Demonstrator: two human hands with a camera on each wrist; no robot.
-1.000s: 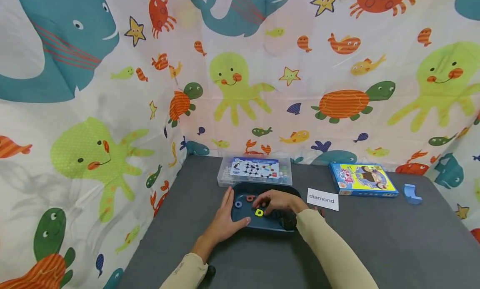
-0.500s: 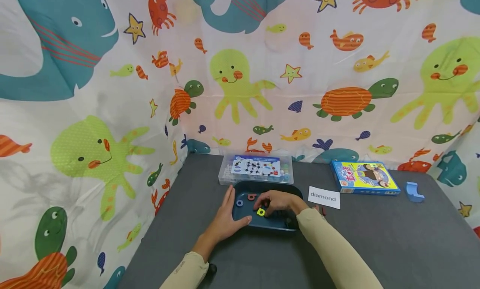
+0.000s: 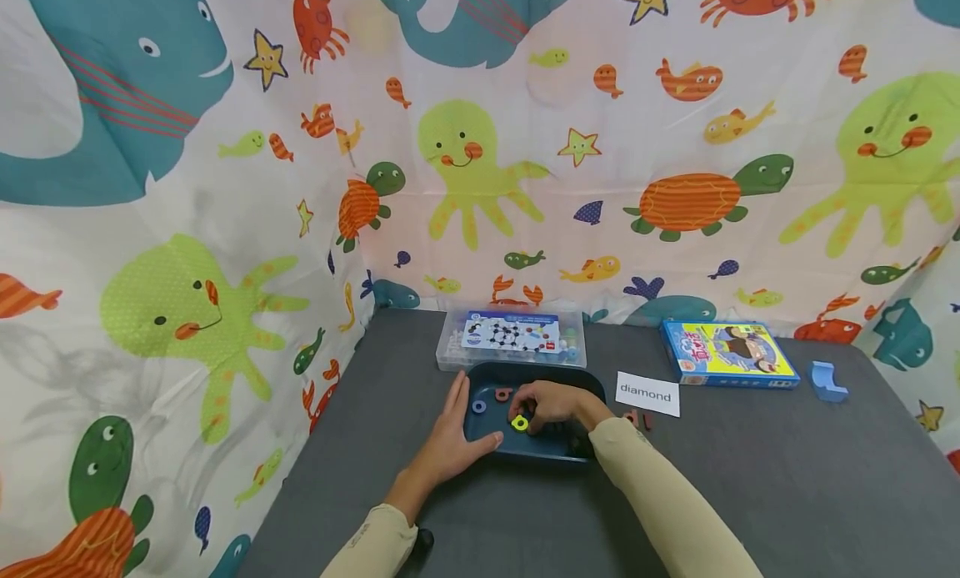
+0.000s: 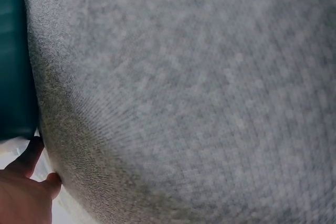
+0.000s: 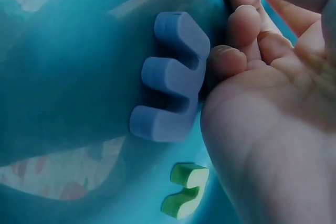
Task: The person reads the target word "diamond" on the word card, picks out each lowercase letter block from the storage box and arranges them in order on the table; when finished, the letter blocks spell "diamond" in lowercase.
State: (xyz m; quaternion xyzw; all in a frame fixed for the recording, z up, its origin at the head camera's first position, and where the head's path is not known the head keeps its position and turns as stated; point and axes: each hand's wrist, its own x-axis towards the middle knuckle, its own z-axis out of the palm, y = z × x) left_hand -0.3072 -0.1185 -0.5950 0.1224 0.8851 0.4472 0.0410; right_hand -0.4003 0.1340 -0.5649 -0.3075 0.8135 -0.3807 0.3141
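A dark blue-green tray (image 3: 487, 446) stands in front of me. My left hand (image 3: 447, 441) rests against its left side, fingers straight and thumb over the near rim. Over the tray's middle, my right hand (image 3: 551, 403) has curled fingers, thumb and finger pinching a yellow letter (image 3: 520, 423) with a round hole. A blue ring-shaped letter (image 3: 479, 406) and a red letter (image 3: 503, 394) lie to its left. In the right wrist view, a thick blue three-pronged letter (image 5: 173, 77) and a small green letter (image 5: 186, 190) lie beside the right hand. Its fingertips are partly hidden.
A white card (image 3: 647, 394) reading "diamond" lies right of the tray, with red letters (image 3: 632, 415) in front of it. Behind the tray is a clear plastic case (image 3: 450, 357). A blue and yellow box (image 3: 729, 355) and a blue holder (image 3: 827, 382) sit farther right.
The yellow letter has turned slightly in the right hand's fingertips, and its outline looks rounder now. The left hand stays on the tray. The camera view has shifted a little.
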